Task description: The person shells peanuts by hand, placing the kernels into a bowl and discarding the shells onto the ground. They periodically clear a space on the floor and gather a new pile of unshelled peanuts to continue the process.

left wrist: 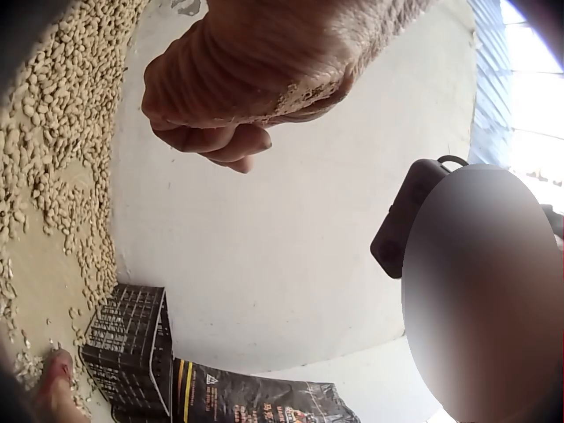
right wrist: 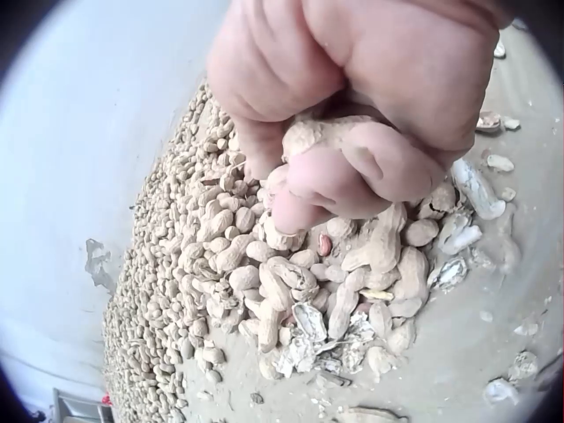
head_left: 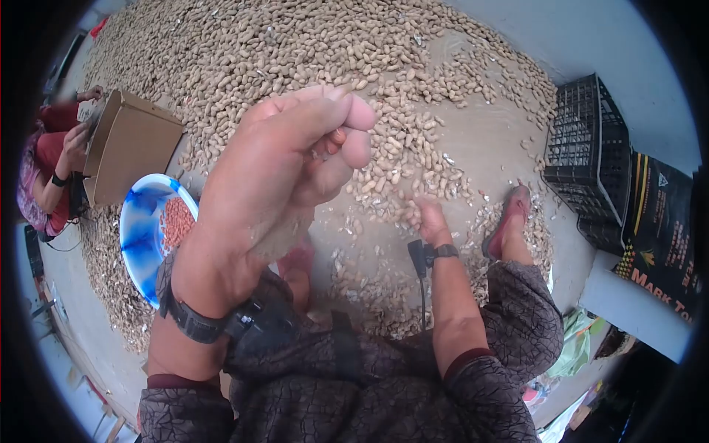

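Observation:
My left hand (head_left: 284, 151) (left wrist: 256, 79) is raised close to the head camera, its fingers curled round reddish shelled peanut kernels (head_left: 337, 138). In the left wrist view the kernels are hidden. Low over the floor, my right hand (head_left: 431, 221) (right wrist: 361, 97) curls its fingers round unshelled peanuts (right wrist: 308, 137). Just below those fingers lies a heap of peanuts in their shells (head_left: 402, 159) (right wrist: 233, 256), with broken shells (right wrist: 317, 339) at its near edge.
A blue and white basin (head_left: 140, 229) holding shelled kernels stands at the left, near a cardboard box (head_left: 140, 140) and a seated person (head_left: 52, 166). Black crates (head_left: 583, 148) (left wrist: 128, 344) and a printed black bag (head_left: 657, 229) stand along the right.

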The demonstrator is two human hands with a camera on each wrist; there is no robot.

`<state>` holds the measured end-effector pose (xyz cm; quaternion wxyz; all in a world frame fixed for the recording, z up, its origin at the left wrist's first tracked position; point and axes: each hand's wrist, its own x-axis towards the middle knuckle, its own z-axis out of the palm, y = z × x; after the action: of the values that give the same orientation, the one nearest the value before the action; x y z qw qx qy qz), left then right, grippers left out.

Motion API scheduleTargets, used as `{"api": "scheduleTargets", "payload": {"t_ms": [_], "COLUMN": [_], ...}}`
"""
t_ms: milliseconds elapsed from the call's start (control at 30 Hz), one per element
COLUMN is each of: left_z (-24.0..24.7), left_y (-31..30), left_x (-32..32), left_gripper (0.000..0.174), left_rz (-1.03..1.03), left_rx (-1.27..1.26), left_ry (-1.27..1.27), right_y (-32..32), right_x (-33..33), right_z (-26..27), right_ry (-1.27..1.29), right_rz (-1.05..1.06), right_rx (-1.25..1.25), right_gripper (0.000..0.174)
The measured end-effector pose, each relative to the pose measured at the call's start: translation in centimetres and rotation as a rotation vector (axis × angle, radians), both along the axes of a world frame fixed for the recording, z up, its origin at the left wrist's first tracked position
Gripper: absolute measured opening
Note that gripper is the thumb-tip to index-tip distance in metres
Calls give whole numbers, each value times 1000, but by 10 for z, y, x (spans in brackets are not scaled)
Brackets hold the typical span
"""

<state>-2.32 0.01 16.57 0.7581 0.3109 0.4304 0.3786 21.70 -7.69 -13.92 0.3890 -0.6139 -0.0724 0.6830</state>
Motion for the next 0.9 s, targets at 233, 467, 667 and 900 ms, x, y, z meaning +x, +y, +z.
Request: {"api": "scheduleTargets", "payload": {"t_ms": [233,467,667,900], "left_z": [3,2,2,-4], "left_y": [-2,-1,1,0], "left_x": [5,4,4,6], "left_gripper": [19,20,19,19], "left_rz": [70,80,53,-3], "left_rx": [-68,-59,-55,-54], "left_ry": [8,-30,-34,-28], "right_y": [25,53,53,34], "right_x": [-4,-14,-21,-17], "right_z": [-6,-11,-7,26], "right_ry": [-320,-1272,-1307,-385], "right_rz": [-9,583,729,153], "right_rx": [104,332,205,221], "right_gripper": [16,30,35,19]}}
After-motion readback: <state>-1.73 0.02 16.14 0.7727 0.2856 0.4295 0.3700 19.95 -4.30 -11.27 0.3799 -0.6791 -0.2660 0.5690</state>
